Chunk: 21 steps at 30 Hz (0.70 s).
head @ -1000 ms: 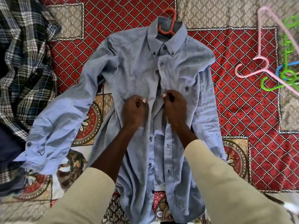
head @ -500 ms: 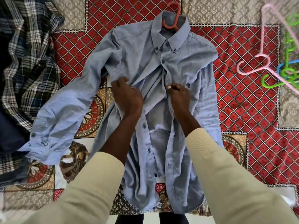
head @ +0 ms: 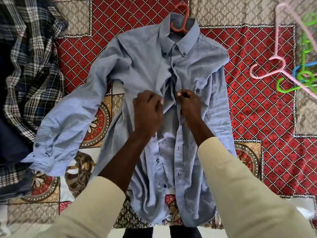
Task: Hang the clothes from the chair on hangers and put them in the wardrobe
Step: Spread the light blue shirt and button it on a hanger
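A light blue button-down shirt [head: 140,66] lies spread face-up on a patterned bedspread, with a red plastic hanger [head: 181,19] inside its collar, the hook poking out at the top. My left hand [head: 147,110] grips the left front edge of the shirt at chest height. My right hand [head: 190,103] pinches the right front placket just beside it, near the small embroidered logo. The two top buttons are closed; below my hands the front hangs open.
A crumpled plaid shirt [head: 32,62] and dark clothing lie at the left. Spare hangers lie at the right: a pink hanger [head: 272,66], a green hanger [head: 307,48] and a blue hanger [head: 298,73]. The red patterned bedspread [head: 257,117] covers the whole surface.
My left hand, which had pulled its shirt edge out to the left, has come back toward the right hand, bringing the two front edges together at chest height.
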Available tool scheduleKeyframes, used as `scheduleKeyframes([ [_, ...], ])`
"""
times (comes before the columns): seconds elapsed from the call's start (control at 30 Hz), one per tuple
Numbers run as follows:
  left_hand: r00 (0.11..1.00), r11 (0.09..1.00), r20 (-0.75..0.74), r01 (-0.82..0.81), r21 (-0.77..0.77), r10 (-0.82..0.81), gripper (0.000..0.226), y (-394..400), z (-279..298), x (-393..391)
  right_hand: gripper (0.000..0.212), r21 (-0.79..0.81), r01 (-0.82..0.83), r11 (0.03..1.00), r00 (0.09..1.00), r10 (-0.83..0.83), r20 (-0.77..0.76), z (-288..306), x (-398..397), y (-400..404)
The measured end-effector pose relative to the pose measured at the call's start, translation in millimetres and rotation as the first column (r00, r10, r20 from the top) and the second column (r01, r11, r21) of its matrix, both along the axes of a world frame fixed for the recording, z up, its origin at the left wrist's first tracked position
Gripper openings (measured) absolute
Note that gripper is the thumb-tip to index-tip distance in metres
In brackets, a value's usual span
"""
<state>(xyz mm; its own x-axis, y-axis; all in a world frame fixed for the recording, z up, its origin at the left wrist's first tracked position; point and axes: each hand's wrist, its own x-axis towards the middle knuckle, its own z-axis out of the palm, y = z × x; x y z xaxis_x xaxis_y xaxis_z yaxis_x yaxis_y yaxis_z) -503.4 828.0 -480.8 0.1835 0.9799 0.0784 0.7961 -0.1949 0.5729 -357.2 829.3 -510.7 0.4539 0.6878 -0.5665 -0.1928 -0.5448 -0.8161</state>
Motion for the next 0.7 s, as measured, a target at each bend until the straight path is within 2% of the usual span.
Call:
scheduleKeyframes([
  [0.07,0.968,0.972,0.094,0.231,0.034,-0.233,0.007,-8.8,-3.1,2.2,0.013,-0.005,0.024,1.0,1.0,-0.024,-0.007,-1.6,4.5,-0.9],
  [0.13,0.929,0.929,0.098,0.363,-0.069,-0.356,0.007,-13.1,-9.9,-3.1,0.003,0.0,0.023,1.0,0.999,-0.023,-0.022,-7.6,8.0,-1.6],
  [0.17,0.941,0.933,0.111,0.334,-0.133,-0.321,0.007,-13.5,-13.0,-6.2,0.001,-0.001,0.023,1.0,0.999,-0.023,-0.04,-12.0,9.1,-1.8],
  [0.2,0.969,0.95,0.143,0.23,-0.21,-0.203,0.007,-12.4,-12.4,-8.1,0.006,-0.006,0.024,1.0,0.998,-0.024,-0.055,-14.5,9.9,-1.7],
  [0.27,0.97,0.927,0.199,-0.06,-0.371,0.143,0.022,-6.2,-10.4,-9.7,0.009,0.002,0.016,1.0,0.998,-0.016,-0.068,-6.1,8.3,-1.5],
  [0.3,0.953,0.904,0.183,-0.152,-0.399,0.24,0.031,-2.3,-8.5,-10.3,0.004,0.012,0.013,1.0,0.996,-0.012,-0.087,-2.4,7.8,-2.6],
  [0.37,0.947,0.908,0.186,-0.177,-0.379,0.262,0.031,2.8,-6.2,-10.5,0.008,0.019,0.01,1.0,0.992,-0.007,-0.127,4.1,5.7,-4.1],
  [0.43,0.962,0.938,0.229,-0.062,-0.342,0.147,0.019,5.8,-4.8,-8.0,0.007,0.023,-0.032,0.999,0.995,0.035,-0.097,5.4,4.3,-5.9],
  [0.5,0.991,0.962,0.134,0.058,-0.266,-0.022,0.031,5.5,1.4,0.8,0.009,0.029,-0.064,0.998,0.997,0.065,-0.035,5.5,3.1,-6.5],
  [0.57,0.996,0.981,0.023,0.094,-0.172,-0.092,0.029,9.4,2.1,7.2,0.012,0.035,-0.093,0.995,0.991,0.089,0.099,4.2,0.5,-7.8],
  [0.63,1.0,0.986,0.011,0.006,-0.169,-0.005,0.019,14.7,4.4,11.2,0.01,0.022,-0.159,0.987,0.96,0.15,0.237,1.1,-3.5,-11.6],
  [0.67,0.996,0.968,0.041,-0.071,-0.239,0.083,0.021,19.8,1.8,10.4,0.01,0.006,-0.188,0.982,0.943,0.179,0.279,0.9,-6.3,-14.5],
  [0.7,0.973,0.915,0.061,-0.188,-0.358,0.224,0.025,24.4,-0.7,8.9,0.011,-0.006,-0.204,0.979,0.934,0.196,0.299,-0.3,-8.1,-17.3],
])
